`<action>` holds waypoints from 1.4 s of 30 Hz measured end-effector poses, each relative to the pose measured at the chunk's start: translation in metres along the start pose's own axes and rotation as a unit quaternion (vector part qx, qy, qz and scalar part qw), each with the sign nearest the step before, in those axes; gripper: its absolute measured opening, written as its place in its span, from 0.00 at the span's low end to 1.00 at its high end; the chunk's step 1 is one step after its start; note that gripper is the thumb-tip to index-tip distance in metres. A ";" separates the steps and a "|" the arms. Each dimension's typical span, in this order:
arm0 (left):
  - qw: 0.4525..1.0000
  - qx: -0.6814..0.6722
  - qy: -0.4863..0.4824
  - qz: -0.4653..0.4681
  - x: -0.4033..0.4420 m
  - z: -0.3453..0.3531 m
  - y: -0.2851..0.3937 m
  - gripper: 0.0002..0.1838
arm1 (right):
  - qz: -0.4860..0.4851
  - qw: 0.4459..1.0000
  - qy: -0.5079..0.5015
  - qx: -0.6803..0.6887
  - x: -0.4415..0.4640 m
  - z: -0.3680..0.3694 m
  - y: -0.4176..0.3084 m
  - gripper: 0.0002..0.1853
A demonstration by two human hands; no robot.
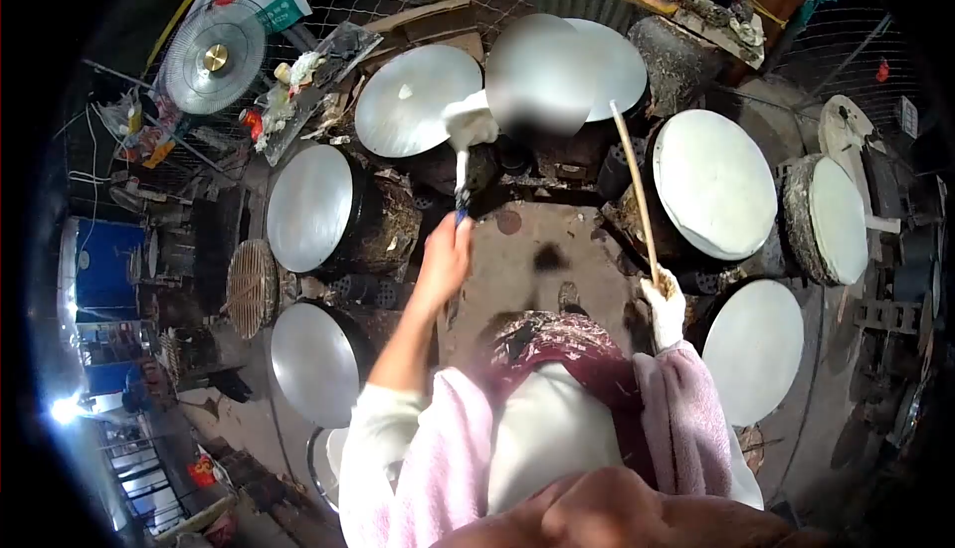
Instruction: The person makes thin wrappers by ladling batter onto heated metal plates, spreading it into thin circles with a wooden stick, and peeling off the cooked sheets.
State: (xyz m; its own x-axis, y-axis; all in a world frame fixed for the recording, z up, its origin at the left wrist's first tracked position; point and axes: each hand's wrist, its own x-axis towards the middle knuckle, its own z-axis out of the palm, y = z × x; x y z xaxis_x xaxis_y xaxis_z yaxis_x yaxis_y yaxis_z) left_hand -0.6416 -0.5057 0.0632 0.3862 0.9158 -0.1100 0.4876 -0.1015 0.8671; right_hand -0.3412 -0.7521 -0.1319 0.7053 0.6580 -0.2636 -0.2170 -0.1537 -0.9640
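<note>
While the left hand (pixel 446 262) clamps its bare fingers round the blue grip of a tool (pixel 462 165), the right hand (pixel 665 301), gloved in white, wraps the near end of a stick (pixel 637 185). Both hands full, then! Set a dial on the floor (pixel 512 270), twelve straight ahead: left hand between nine and ten, right hand just past three. Up at eleven, the tool's white, lumpy head overlaps the edge of the eleven o'clock pan (pixel 413 115); touching it or hanging above it, I can't tell. The step in hand looks like mid-work at that edge, the tool apparently coated. And over at two, the two o'clock pan (pixel 714 185) shows a cream-coloured face!

What would the next move call for? My judgement: a firm left grip and a steady wrist, so nothing drops from that head, and a stick guided clear of the rim by its tip.

Now the lines. The tool points almost dead to twelve, long axis running away from the person, grip near, head far. The stick leans a touch: its far tip aims between eleven and twelve, up by the one o'clock pan (pixel 619 61), contact unclear.
</note>
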 end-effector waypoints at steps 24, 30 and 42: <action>0.847 -0.362 -0.367 -0.127 0.461 0.202 0.041 0.18 | -0.011 0.963 0.217 -0.162 0.212 0.196 -0.090 0.33; 0.937 -0.192 -0.290 -0.031 0.468 0.236 0.000 0.12 | 0.087 0.875 0.207 -0.430 0.265 0.227 -0.101 0.28; 0.980 0.057 -0.021 0.190 0.476 0.142 -0.038 0.18 | 0.022 0.979 0.180 -0.099 0.284 0.226 -0.060 0.27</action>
State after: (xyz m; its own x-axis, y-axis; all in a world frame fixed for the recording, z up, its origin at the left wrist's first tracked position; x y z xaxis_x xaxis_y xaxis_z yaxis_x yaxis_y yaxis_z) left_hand -0.3654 -0.1211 -0.0914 0.5879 0.7869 0.1872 0.3863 -0.4765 0.7898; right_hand -0.2804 -0.3892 -0.1412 0.8977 0.3516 -0.2656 -0.1427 -0.3382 -0.9302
